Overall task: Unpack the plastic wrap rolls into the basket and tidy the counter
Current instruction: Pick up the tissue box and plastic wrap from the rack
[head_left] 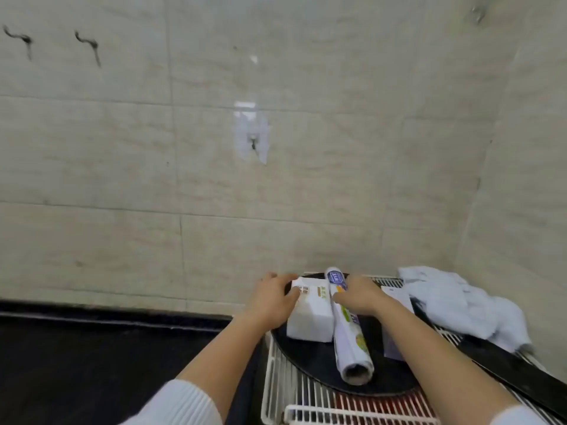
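A white wire basket (277, 391) stands on the dark counter (92, 363) at the lower right, with a round black plate (310, 360) lying in it. On the plate sit a white box (310, 317) and a plastic wrap roll (349, 338) with a blue and yellow label, lying lengthwise beside the box. My left hand (271, 297) grips the box's far left corner. My right hand (359, 294) rests over the far part of the roll, fingers curled on it. Another pale package (394, 342) lies partly hidden under my right forearm.
A crumpled white plastic bag (460, 302) lies on the basket's right side by the tiled wall corner. A long black flat object (506, 372) runs diagonally along the right. An adhesive hook (253, 139) hangs on the wall above. Two dark hooks (89, 44) sit upper left.
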Tool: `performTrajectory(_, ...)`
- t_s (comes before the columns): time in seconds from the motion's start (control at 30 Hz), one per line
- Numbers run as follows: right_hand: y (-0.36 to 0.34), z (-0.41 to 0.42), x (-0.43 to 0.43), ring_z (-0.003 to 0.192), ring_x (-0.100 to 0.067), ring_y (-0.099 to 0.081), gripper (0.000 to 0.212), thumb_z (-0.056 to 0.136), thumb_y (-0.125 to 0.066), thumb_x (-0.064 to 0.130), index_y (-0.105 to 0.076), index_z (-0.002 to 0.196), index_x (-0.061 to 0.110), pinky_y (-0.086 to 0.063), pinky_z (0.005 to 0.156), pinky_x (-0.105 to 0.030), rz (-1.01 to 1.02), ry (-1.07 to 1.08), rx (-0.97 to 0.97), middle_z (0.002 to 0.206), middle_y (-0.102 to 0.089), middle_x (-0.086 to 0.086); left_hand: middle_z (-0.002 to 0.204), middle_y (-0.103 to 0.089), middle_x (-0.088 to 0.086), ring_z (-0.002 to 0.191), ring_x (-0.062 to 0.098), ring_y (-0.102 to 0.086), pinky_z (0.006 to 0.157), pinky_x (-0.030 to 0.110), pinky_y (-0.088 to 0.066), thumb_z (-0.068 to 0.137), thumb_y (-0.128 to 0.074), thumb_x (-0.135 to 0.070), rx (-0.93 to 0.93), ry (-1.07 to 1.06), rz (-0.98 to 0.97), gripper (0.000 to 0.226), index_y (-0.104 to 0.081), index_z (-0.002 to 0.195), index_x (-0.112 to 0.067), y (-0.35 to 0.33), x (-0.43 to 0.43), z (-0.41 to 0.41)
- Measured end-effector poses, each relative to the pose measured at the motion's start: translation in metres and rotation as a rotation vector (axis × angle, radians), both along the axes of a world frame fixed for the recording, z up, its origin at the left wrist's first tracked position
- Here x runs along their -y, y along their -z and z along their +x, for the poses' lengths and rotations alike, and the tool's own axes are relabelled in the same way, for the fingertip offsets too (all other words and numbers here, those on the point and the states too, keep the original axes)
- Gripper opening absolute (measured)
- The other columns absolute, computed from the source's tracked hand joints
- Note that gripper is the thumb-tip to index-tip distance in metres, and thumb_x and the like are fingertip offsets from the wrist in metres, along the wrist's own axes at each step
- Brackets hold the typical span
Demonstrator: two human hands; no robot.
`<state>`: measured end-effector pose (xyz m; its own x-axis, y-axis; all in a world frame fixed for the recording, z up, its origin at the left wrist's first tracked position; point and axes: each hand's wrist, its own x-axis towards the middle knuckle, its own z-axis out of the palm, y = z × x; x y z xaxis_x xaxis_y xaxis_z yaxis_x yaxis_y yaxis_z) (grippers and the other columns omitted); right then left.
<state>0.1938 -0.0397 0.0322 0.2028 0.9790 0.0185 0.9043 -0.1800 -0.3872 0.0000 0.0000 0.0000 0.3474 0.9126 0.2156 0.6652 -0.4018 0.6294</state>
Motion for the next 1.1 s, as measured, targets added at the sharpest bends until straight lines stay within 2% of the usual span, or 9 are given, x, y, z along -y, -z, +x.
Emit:
performTrajectory(0.1, 0.009, 0.004, 0.004, 0.057, -0.009, -0.046, 0.025, 0.08, -0.062, 0.028, -0.044, 0.065, 0.021, -0.031, 0.044, -0.022, -0.161, 0.035, -0.062, 0.067, -0.048, 0.004, 0.13, -0.057, 0.011, 0.129, 0.029, -0.041, 0.105, 0.038, -0.03, 0.098, -0.038, -0.04, -0.1, 0.075, 0.042, 0.039, -0.055, 0.131, -0.031, 0.01, -0.016, 0.02)
performTrajectory(0.2, 0.022, 0.004, 0.014, 0.068, -0.013, -0.055, 0.025, 0.073, -0.07, 0.037, -0.053, 0.077, 0.02, -0.039, 0.053, -0.022, -0.234, 0.026, -0.126, 0.08, -0.057, 0.002, 0.133, -0.059, 0.01, 0.132, 0.028, -0.039, 0.108, 0.04, -0.029, 0.098, -0.035, -0.044, -0.171, 0.114, -0.03, 0.039, -0.06, 0.126, -0.033, 0.014, -0.026, 0.039)
performTrajectory(0.3, 0.033, -0.001, 0.022, 0.092, -0.02, -0.06, 0.058, 0.067, -0.073, 0.048, -0.056, 0.113, 0.017, -0.049, 0.073, -0.031, -0.231, 0.035, -0.061, 0.109, -0.062, -0.004, 0.143, -0.044, 0.017, 0.135, 0.033, -0.035, 0.111, 0.045, -0.03, 0.091, -0.043, -0.051, -0.221, 0.077, -0.153, 0.048, -0.051, 0.134, -0.029, 0.016, -0.033, 0.054)
performTrajectory(0.37, 0.041, -0.006, 0.026, 0.099, -0.023, -0.06, 0.072, 0.065, -0.073, 0.053, -0.05, 0.123, 0.018, -0.051, 0.081, -0.036, -0.2, 0.054, 0.014, 0.118, -0.061, -0.006, 0.145, -0.033, 0.02, 0.129, 0.039, -0.04, 0.109, 0.047, -0.034, 0.085, -0.052, -0.055, -0.212, 0.033, -0.218, 0.062, -0.042, 0.137, -0.022, 0.017, -0.034, 0.061)
performTrajectory(0.5, 0.055, -0.016, 0.032, 0.1, -0.026, -0.061, 0.081, 0.066, -0.072, 0.055, -0.039, 0.131, 0.021, -0.046, 0.07, -0.034, -0.145, 0.101, 0.144, 0.117, -0.063, -0.006, 0.137, -0.041, 0.021, 0.123, 0.034, -0.046, 0.1, 0.042, -0.042, 0.072, -0.069, -0.058, -0.167, -0.031, -0.258, 0.086, -0.035, 0.138, -0.015, 0.017, -0.037, 0.073)
performTrajectory(0.63, 0.065, -0.017, 0.034, 0.097, -0.028, -0.062, 0.082, 0.067, -0.072, 0.045, -0.035, 0.136, 0.021, -0.042, 0.064, -0.033, -0.074, 0.136, 0.146, 0.114, -0.063, -0.008, 0.127, -0.055, 0.014, 0.122, 0.03, -0.049, 0.094, 0.042, -0.047, 0.069, -0.073, -0.052, -0.147, -0.039, -0.239, 0.083, -0.036, 0.133, -0.013, 0.017, -0.042, 0.076)
performTrajectory(0.77, 0.06, -0.009, 0.034, 0.102, -0.028, -0.06, 0.085, 0.065, -0.07, 0.047, -0.035, 0.138, 0.022, -0.046, 0.072, -0.033, -0.045, 0.168, -0.015, 0.118, -0.062, -0.008, 0.113, -0.061, 0.009, 0.103, 0.028, -0.056, 0.08, 0.038, -0.05, 0.065, -0.072, -0.05, -0.003, -0.09, -0.252, 0.076, -0.039, 0.122, -0.013, 0.02, -0.045, 0.067)
performTrajectory(0.97, 0.017, -0.017, 0.027, 0.095, -0.02, -0.058, 0.079, 0.048, -0.066, 0.053, -0.052, 0.122, 0.031, -0.044, 0.07, -0.032, 0.103, 0.13, -0.22, 0.107, -0.06, 0.005, 0.102, -0.057, 0.004, 0.085, 0.023, -0.057, 0.06, 0.032, -0.043, 0.05, -0.067, -0.052, 0.422, -0.207, -0.406, 0.071, -0.042, 0.107, -0.019, 0.009, -0.061, 0.019)
performTrajectory(1.1, -0.003, -0.061, 0.004, 0.087, -0.015, -0.059, 0.08, 0.048, -0.067, 0.051, -0.053, 0.125, 0.036, -0.04, 0.059, -0.022, 0.219, 0.019, -0.345, 0.102, -0.06, 0.008, 0.094, -0.054, -0.003, 0.082, 0.025, -0.061, 0.068, 0.038, -0.053, 0.046, -0.064, -0.055, 0.525, -0.3, -0.348, 0.07, -0.038, 0.104, -0.026, 0.0, -0.07, -0.046)
